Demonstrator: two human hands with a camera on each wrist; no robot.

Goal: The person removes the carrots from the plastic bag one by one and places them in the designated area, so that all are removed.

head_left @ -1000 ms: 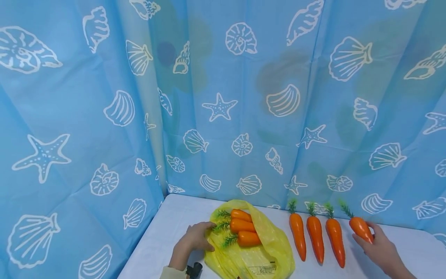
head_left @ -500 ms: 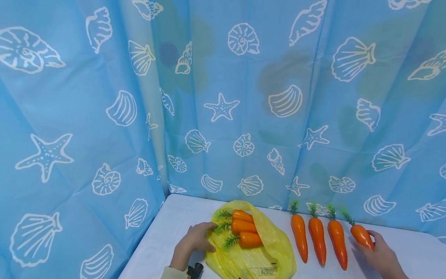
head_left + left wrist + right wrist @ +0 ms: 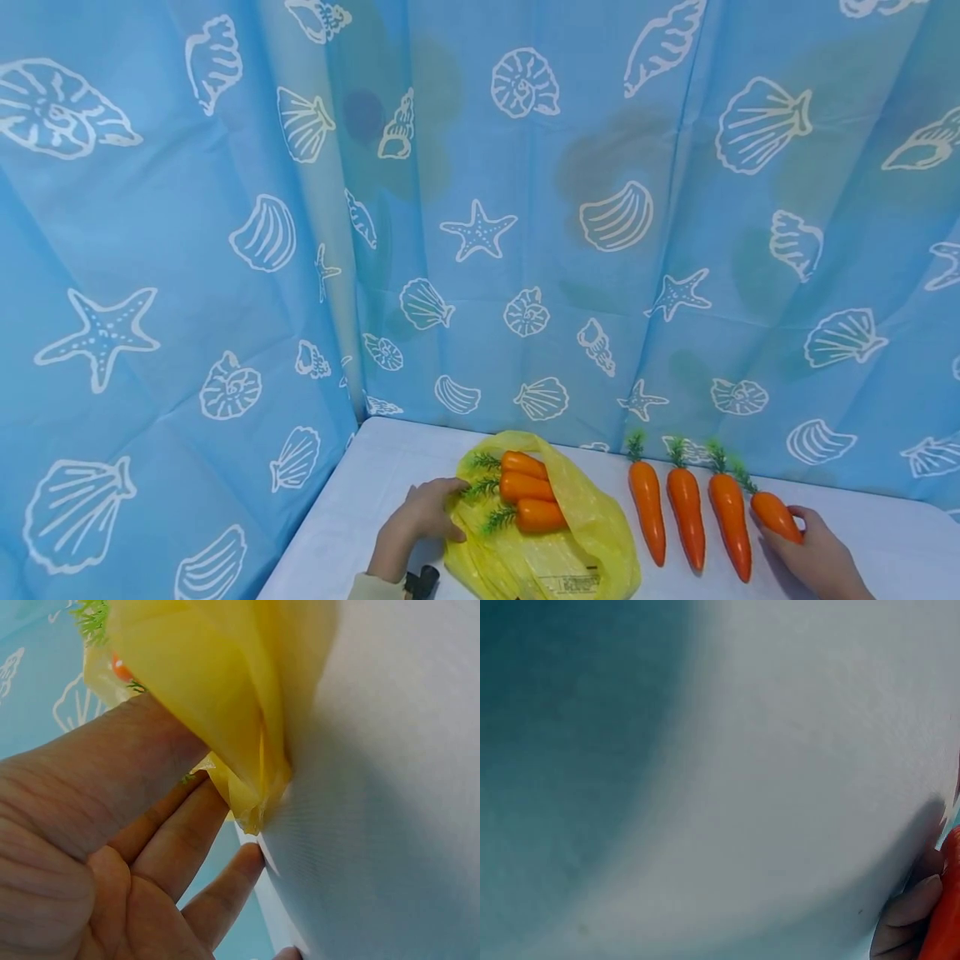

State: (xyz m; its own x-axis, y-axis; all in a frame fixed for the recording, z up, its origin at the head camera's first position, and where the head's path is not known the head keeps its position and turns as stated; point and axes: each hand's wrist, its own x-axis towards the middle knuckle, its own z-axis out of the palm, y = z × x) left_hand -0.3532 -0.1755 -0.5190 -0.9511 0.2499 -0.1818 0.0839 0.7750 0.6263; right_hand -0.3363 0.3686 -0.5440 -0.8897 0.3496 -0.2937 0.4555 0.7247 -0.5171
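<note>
My left hand (image 3: pixel 423 512) holds the left edge of a yellow plastic bag (image 3: pixel 603 542), its opening turned toward that hand. In the left wrist view, the film of the bag (image 3: pixel 202 675) runs between thumb and fingers. Three orange carrots (image 3: pixel 540 517) with green tops lie in the mouth of the bag, their lower ends covered by the film. At the right, my right hand (image 3: pixel 817 554) grips another carrot (image 3: pixel 775 517) from its right side, the palm covering the tip. Its body and curled fingers show at the corner of the right wrist view, where the carrot (image 3: pixel 946 907) looks red-orange.
Three carrots (image 3: pixel 685 521) lie side by side on the white table (image 3: pixel 352 492), between the bag and my right hand. A blue curtain (image 3: pixel 480 333) with white shell prints hangs behind and at the left. A small black object (image 3: pixel 423 579) sits by my left wrist.
My right hand has brought its carrot a little left and nearer to me, its green top now close to the neighbouring carrot. The left hand keeps its place on the bag.
</note>
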